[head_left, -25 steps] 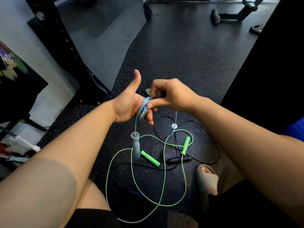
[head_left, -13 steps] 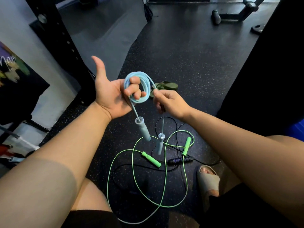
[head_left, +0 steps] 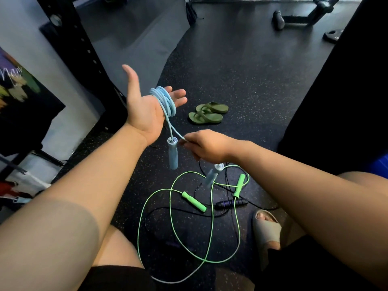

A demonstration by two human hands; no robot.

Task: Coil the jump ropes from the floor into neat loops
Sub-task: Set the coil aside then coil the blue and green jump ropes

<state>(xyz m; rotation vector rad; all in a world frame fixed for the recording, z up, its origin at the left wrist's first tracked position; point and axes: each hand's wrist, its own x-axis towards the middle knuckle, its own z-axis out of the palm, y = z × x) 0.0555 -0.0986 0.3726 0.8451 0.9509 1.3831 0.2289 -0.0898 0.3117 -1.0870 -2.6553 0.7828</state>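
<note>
Speckled matt rubber floor (head_left: 241,76)

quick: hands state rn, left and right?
Left hand: open, fingers straight, blue jump rope coiled around them.
Right hand: closed, pinching the blue jump rope's cord.

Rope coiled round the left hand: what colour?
Light blue: the rope and its dangling handle match. Head view, the only one, shows it clearly.

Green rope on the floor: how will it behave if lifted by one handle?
Probably floppy: the green rope lies in loose crossing curves. Likely to snag, since it overlaps the black rope. Its other handle would probably dangle and swing.
</note>
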